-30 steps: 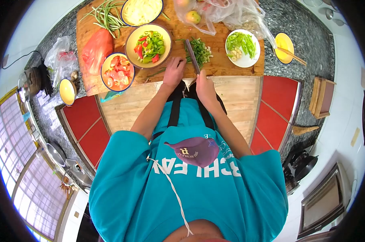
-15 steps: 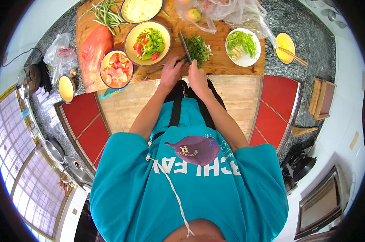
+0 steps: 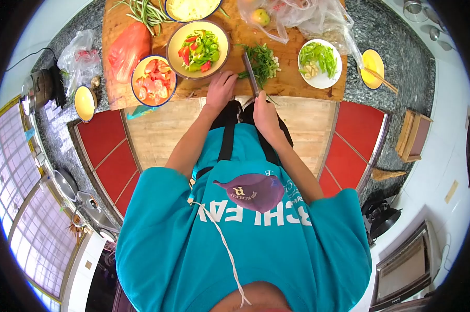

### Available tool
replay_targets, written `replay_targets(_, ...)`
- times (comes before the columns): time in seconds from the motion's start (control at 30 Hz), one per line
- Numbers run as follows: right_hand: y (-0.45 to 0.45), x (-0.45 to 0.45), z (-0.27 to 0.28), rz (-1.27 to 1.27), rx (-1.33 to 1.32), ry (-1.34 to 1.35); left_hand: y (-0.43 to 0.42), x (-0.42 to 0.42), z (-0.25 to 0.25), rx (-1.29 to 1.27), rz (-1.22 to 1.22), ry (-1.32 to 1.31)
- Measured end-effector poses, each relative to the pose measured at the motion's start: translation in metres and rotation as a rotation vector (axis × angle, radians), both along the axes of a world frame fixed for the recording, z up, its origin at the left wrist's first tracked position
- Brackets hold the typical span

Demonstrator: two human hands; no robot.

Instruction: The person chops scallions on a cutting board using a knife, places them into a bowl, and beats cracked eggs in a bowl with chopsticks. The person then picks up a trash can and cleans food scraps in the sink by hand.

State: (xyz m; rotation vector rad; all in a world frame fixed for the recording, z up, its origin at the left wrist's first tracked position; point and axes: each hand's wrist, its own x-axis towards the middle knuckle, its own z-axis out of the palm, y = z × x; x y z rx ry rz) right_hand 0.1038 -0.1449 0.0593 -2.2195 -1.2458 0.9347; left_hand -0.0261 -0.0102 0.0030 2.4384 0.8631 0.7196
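My right hand is closed round the handle of a kitchen knife, whose blade points away from me over the wooden cutting board. A pile of chopped scallions, green with whitish pieces, lies just right of the blade. My left hand is at the near edge of the board, its curled fingers on the ends of green stalks left of the blade. Beyond it stands a bowl of sliced green and red peppers. Left of that is a bowl of cut tomatoes.
A white plate holds sliced greens and garlic. Green beans, a red plastic bag and clear bags lie on the board. Chopsticks rest on a yellow bowl at right; another yellow bowl stands at left.
My right hand and the knife have drawn back toward me, away from the middle of the pile. My left hand stays near the board's edge. The whole view has shifted slightly.
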Motion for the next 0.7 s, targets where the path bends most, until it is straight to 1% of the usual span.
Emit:
replay_targets(0.13,0.001,-0.001,-0.010,-0.014,-0.068,0.053,0.007,0.000,-0.002,-0.011,-0.037,-0.025)
replay_targets(0.17,0.002,-0.003,-0.015,-0.010,-0.071,0.055,0.007,-0.001,-0.001,-0.048,-0.065,-0.015)
replay_targets(0.23,0.017,-0.004,-0.023,-0.028,0.021,0.012,0.010,-0.001,-0.004,-0.080,-0.092,-0.007)
replay_targets(0.33,0.049,-0.001,-0.025,-0.027,0.054,-0.064,0.005,0.001,-0.007,-0.044,-0.090,-0.035)
replay_targets(0.37,0.052,0.002,-0.025,-0.036,0.085,-0.051,0.004,0.000,-0.006,-0.044,-0.080,-0.029)
replay_targets(0.47,0.039,0.008,0.002,-0.048,0.050,-0.016,0.009,0.007,-0.003,-0.046,-0.065,-0.039)
replay_targets(0.5,0.031,0.008,0.006,-0.049,0.134,-0.042,0.007,0.010,-0.001,-0.068,-0.066,-0.045)
replay_targets(0.53,0.026,0.007,0.009,-0.046,0.133,-0.045,0.007,0.014,0.001,-0.069,-0.063,-0.048)
replay_targets(0.63,0.015,0.003,0.019,-0.061,0.055,0.018,0.004,0.018,0.000,-0.089,-0.061,-0.053)
replay_targets(0.7,0.009,0.000,0.004,-0.045,0.029,0.006,0.005,0.019,-0.002,-0.087,-0.069,-0.063)
